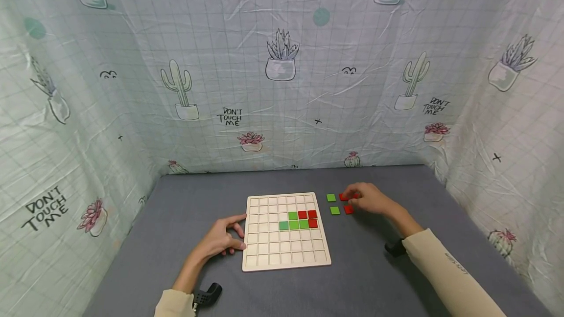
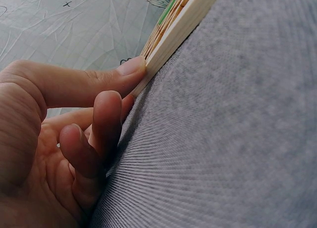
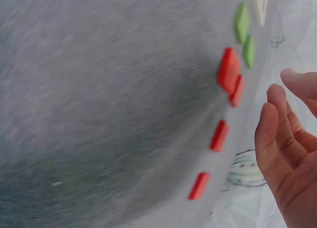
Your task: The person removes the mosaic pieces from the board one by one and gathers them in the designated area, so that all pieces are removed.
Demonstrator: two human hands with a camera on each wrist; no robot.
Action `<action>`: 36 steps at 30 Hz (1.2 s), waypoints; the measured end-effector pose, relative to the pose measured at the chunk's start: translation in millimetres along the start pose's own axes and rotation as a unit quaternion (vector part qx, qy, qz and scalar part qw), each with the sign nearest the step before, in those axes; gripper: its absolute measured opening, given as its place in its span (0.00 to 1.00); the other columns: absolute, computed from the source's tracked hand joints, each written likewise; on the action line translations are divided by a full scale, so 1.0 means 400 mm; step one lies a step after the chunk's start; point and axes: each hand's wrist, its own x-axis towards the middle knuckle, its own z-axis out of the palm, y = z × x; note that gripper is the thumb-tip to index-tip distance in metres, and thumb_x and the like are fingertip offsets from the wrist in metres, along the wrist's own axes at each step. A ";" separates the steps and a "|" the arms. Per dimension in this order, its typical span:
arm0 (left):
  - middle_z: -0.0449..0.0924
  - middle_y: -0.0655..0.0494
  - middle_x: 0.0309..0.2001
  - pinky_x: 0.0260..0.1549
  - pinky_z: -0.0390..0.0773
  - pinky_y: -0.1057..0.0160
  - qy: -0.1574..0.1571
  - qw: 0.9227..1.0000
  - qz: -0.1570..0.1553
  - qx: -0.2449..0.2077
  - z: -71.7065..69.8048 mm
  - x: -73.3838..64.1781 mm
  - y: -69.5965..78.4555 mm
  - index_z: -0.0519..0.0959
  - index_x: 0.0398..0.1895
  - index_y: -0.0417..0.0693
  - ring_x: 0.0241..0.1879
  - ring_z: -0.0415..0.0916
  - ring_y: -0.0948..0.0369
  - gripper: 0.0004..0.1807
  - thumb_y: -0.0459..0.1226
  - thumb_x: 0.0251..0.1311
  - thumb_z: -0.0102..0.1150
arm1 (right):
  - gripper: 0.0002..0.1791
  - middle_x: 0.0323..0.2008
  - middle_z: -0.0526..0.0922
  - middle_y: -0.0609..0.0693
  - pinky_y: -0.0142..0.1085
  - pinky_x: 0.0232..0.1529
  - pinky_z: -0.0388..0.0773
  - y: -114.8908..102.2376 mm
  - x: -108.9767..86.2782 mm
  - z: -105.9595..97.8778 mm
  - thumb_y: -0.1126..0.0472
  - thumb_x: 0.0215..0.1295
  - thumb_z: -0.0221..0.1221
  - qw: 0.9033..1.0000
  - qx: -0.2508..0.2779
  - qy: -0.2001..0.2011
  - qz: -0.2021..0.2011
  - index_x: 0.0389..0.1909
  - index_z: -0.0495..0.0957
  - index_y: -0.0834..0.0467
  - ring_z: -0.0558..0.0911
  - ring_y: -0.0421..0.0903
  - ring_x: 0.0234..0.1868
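Observation:
A square wooden grid board [image 1: 264, 258] lies on the grey cloth. Several green tiles [image 1: 293, 224] and 3 red tiles [image 1: 312, 223] sit in its right-middle cells, with a bluish-green tile [image 1: 284, 226] at their left end. My left hand [image 1: 216, 238] touches the board's left edge with thumb and index finger spread apart; the thumb [image 2: 131, 67] meets the wooden side in the left wrist view. Over the loose red tiles [image 3: 229, 72] right of the board hovers my right hand [image 1: 372, 198]. Its fingers [image 3: 267, 124] are apart from the thumb, with no tile visible between them.
Two loose green tiles [image 1: 335, 211] lie between the board and the red ones. A grey cloth [image 1: 198, 190] covers the table. Printed curtains [image 1: 282, 101] enclose the back and both sides.

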 end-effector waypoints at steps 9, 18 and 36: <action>0.81 0.49 0.37 0.11 0.72 0.61 0.002 1.000 -0.001 -0.003 0.000 0.000 0.001 0.70 0.75 0.44 0.17 0.77 0.58 0.49 0.32 0.45 0.79 | 0.12 0.45 0.87 0.59 0.36 0.36 0.78 -0.076 0.036 0.015 0.66 0.70 0.63 0.999 -0.020 -0.002 -0.044 0.51 0.85 0.63 0.81 0.42 0.34; 0.81 0.50 0.38 0.11 0.71 0.61 0.000 1.000 -0.005 -0.005 -0.001 -0.001 0.001 0.70 0.75 0.44 0.17 0.77 0.58 0.49 0.33 0.45 0.80 | 0.12 0.46 0.86 0.59 0.34 0.36 0.79 -0.163 0.074 0.067 0.66 0.70 0.63 0.996 -0.023 -0.018 -0.090 0.51 0.84 0.63 0.82 0.39 0.32; 0.81 0.49 0.38 0.12 0.72 0.60 -0.007 1.000 0.005 -0.001 -0.002 0.002 -0.005 0.69 0.76 0.45 0.17 0.77 0.58 0.48 0.34 0.47 0.79 | 0.11 0.44 0.87 0.55 0.31 0.33 0.79 -0.253 0.151 0.164 0.63 0.70 0.64 0.992 0.005 -0.065 -0.111 0.51 0.85 0.61 0.82 0.38 0.30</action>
